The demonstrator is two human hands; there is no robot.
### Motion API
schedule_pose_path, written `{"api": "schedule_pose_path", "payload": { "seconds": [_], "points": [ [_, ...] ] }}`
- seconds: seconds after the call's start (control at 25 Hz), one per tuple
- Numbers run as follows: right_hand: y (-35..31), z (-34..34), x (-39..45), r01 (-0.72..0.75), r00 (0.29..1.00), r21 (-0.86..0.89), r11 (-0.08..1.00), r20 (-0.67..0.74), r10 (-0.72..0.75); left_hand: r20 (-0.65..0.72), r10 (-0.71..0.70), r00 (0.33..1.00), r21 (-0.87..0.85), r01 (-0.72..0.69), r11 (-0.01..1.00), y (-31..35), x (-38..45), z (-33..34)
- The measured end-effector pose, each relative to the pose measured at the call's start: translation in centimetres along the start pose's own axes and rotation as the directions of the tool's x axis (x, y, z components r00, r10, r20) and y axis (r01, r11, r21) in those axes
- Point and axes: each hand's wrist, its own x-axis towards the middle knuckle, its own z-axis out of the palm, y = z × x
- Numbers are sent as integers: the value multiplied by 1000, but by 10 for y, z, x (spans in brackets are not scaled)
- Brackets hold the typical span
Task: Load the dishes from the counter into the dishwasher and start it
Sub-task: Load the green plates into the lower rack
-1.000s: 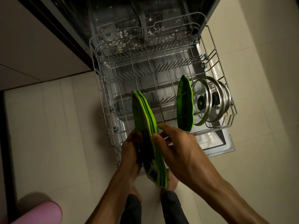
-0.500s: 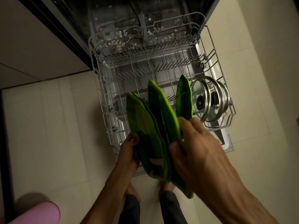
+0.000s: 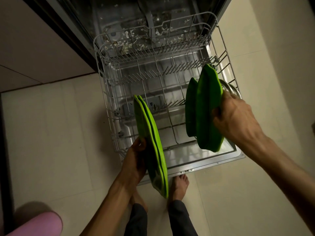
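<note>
Right hand point(image 3: 237, 116) grips one green leaf-shaped plate point(image 3: 210, 113) on edge, right of centre in the frame, over the lower rack point(image 3: 109, 103). Just left of it, partly overlapped, a second green plate point(image 3: 190, 108) stands upright in the tines. Behind the held plate, at the rack's right end, only a sliver of the steel lids point(image 3: 233, 88) shows; the plate and hand block the rest.

Left hand point(image 3: 136, 160) holds a stack of green plates point(image 3: 151, 145) on edge, lower centre, at the rack's near-left corner, above the open dishwasher door point(image 3: 213, 160).

Rack centre is bare tines. Food debris is scattered on the tub floor point(image 3: 129, 43), upper centre. Bare feet point(image 3: 180, 186) stand below the door edge. Pink cylinder point(image 3: 37, 225) lower left. Cabinet panel point(image 3: 34, 53) upper left.
</note>
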Motion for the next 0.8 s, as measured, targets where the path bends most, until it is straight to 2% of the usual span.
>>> {"api": "schedule_pose_path", "payload": {
  "seconds": [0.2, 0.52, 0.8],
  "points": [
    [-3, 19, 22, 7, 999, 22, 1000, -46, -6, -71, -4, 997, 40, 7, 999, -1, -3, -3],
    [-5, 51, 52, -33, 999, -76, 997, 35, 35, -51, 2, 999, 24, -1, 1000, 0, -9, 1],
    [-6, 78, 69, -90, 993, -58, 994, 67, 93, -48, -25, 999, -23, 24, 999, 5, -14, 3]
  ]
}}
